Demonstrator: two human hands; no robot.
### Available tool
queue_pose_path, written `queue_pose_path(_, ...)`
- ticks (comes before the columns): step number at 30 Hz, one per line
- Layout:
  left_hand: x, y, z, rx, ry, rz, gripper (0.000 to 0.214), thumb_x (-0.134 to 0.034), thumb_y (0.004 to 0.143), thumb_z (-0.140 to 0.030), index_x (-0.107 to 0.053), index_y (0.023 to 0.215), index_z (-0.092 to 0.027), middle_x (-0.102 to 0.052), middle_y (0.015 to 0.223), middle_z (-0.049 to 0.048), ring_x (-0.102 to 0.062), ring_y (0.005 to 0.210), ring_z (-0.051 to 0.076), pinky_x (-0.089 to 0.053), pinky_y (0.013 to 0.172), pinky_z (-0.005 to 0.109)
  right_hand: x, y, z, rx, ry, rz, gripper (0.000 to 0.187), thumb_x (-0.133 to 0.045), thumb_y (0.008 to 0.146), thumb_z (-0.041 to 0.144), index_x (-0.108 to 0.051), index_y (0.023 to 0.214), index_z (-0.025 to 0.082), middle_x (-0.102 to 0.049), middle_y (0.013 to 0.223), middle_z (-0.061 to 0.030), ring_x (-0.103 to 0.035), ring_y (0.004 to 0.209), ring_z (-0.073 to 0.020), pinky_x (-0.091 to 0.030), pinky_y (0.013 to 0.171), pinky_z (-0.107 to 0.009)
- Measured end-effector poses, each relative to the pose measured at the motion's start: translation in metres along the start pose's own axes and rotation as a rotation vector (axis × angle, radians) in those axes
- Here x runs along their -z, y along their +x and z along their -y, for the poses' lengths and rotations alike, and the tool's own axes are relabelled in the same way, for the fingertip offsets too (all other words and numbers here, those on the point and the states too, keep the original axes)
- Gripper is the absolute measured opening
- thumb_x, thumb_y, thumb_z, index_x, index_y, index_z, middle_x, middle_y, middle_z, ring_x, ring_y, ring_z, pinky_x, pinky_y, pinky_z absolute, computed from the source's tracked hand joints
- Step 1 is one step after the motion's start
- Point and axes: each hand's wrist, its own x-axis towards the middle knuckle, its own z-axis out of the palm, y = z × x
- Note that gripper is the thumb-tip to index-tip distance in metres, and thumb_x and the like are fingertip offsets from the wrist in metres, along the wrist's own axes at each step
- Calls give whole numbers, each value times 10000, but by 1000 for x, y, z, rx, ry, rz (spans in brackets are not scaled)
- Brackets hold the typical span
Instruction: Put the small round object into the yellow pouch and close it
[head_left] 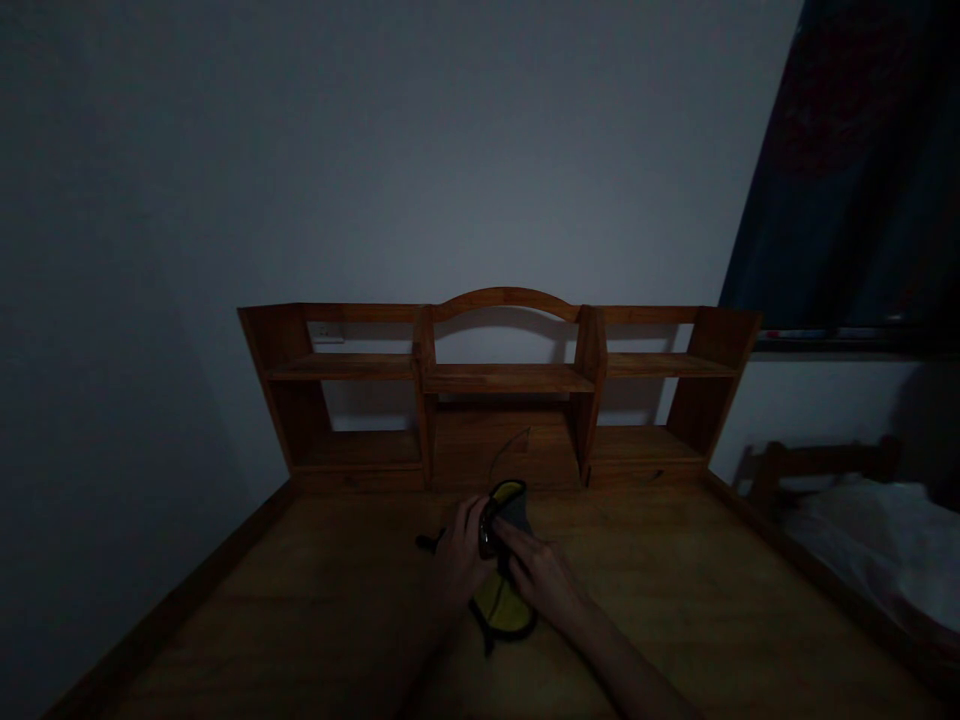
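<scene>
Above the middle of the wooden desk (337, 610), my left hand (459, 555) is closed round a small, dark, shiny object (486, 538) whose kind I cannot make out in the dim light. My right hand (546, 580) has its fingers bent and pressed together on a yellow and grey cloth (505, 610) with black edging, against that object. The cloth's grey side shows above the right fingers, and a yellow part hangs below, between the hands. A short black piece sticks out left of my left hand; what it belongs to is unclear.
A wooden shelf unit (510, 378) with several compartments stands along the desk's back, against a pale wall (450, 150). Raised edges run down both desk sides. A wall socket (326, 332) shows behind the left shelf. At right are a dark curtain (847, 200) and a bed (885, 540).
</scene>
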Motion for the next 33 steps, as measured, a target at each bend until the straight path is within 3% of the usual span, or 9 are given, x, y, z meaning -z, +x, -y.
queue_pose_path(24,0,0,2,-14,-6,37,655,-594,755,-198,-376,1372,-217,-437,1367,119,-522,1195,272,-487,967,442,-2,1,-3,-9,38,23,685,-428,828,30,-361,1476,242,-458,1458,-38,-504,1281,-198,-433,1082,-368)
queue_pose_path(33,0,-2,1,-49,-4,22,652,-574,783,-184,-350,1393,-228,-430,1374,108,-477,1246,260,-453,1015,440,-4,0,-2,7,-3,13,760,-422,807,23,-262,1512,258,-342,1526,-24,-495,1288,-193,-435,1080,-374)
